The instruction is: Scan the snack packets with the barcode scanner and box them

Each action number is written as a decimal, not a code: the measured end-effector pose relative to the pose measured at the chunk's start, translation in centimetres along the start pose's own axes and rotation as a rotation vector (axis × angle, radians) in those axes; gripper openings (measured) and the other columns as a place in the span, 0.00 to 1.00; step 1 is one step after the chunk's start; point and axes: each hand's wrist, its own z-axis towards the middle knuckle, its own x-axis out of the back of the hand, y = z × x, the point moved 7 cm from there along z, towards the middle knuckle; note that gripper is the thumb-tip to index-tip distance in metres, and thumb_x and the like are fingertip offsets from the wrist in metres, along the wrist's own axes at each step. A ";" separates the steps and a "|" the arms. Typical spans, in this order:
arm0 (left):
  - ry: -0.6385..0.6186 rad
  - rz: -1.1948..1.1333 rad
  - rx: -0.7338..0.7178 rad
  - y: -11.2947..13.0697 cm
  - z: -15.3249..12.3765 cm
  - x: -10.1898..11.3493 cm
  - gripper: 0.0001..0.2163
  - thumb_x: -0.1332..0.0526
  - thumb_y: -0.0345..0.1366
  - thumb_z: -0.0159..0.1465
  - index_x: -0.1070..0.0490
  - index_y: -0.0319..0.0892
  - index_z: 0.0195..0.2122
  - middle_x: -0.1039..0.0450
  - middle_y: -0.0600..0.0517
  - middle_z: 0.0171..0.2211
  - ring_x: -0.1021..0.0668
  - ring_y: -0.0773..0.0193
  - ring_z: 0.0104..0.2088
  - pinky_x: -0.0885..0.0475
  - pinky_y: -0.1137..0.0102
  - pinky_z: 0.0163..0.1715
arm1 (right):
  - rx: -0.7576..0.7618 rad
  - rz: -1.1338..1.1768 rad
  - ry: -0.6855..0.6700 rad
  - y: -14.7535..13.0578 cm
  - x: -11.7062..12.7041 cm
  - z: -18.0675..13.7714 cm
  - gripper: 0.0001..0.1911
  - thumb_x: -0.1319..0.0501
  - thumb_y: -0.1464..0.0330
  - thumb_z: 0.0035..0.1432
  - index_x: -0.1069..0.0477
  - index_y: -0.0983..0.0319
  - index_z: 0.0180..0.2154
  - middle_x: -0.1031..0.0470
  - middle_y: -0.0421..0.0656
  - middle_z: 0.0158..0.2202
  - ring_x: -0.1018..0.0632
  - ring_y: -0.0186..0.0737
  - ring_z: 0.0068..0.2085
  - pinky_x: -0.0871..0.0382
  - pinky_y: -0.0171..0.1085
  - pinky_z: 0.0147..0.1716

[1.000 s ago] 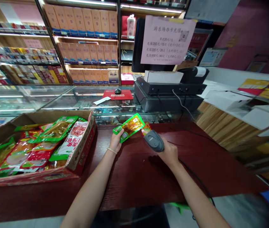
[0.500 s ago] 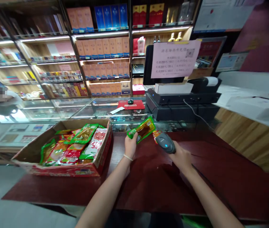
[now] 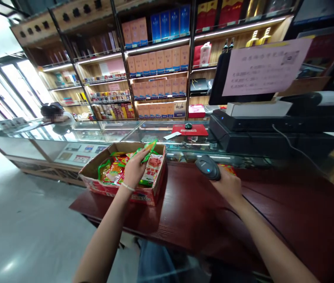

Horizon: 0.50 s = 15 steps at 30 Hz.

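Note:
My left hand (image 3: pixel 133 169) is closed on a green snack packet (image 3: pixel 147 149) and holds it over the open cardboard box (image 3: pixel 96 167), which is full of green and red snack packets (image 3: pixel 112 173). My right hand (image 3: pixel 228 184) grips a dark barcode scanner (image 3: pixel 208 167) above the dark red wooden counter (image 3: pixel 190 204). An orange-red packet (image 3: pixel 228 169) lies on the counter just behind my right hand, partly hidden. The scanner's cable runs back along my right forearm.
A black cash register (image 3: pixel 273 129) with a monitor and a pink paper notice (image 3: pixel 267 67) stands at the back right. Glass display cases (image 3: pixel 96 133) stretch left, with a red mouse pad (image 3: pixel 190 129). Shelves of boxed goods (image 3: pixel 158 63) line the wall. A person (image 3: pixel 53 114) sits far left.
My left hand has carried the green packet from in front of the scanner leftward to the box. The view has swung left and back. My right hand keeps the scanner in place.

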 end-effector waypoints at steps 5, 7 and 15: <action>-0.175 -0.011 0.162 -3.1 0.4 0.1 0.26 0.25 0.32 0.40 0.21 0.45 0.43 0.22 0.47 0.49 0.25 0.46 0.55 0.36 0.60 0.60 | 0.012 0.014 -0.027 -1.0 -0.7 0.1 0.16 0.40 0.59 0.54 0.26 0.60 0.41 0.21 0.45 0.29 0.25 0.42 0.27 0.48 0.36 0.26; -0.147 -0.002 0.125 -2.7 0.6 -0.1 0.24 0.26 0.33 0.43 0.21 0.46 0.44 0.22 0.48 0.48 0.24 0.48 0.53 0.36 0.61 0.60 | -0.006 -0.003 -0.037 -0.6 -0.6 0.2 0.16 0.40 0.59 0.54 0.26 0.60 0.41 0.22 0.44 0.28 0.25 0.42 0.26 0.49 0.36 0.26; -0.201 0.023 -0.064 1.4 0.0 -6.6 0.16 0.30 0.36 0.53 0.21 0.46 0.44 0.20 0.49 0.44 0.22 0.52 0.48 0.33 0.62 0.57 | -0.134 -0.075 -0.032 3.9 1.2 0.1 0.16 0.39 0.59 0.53 0.26 0.60 0.41 0.21 0.45 0.28 0.25 0.42 0.26 0.50 0.36 0.26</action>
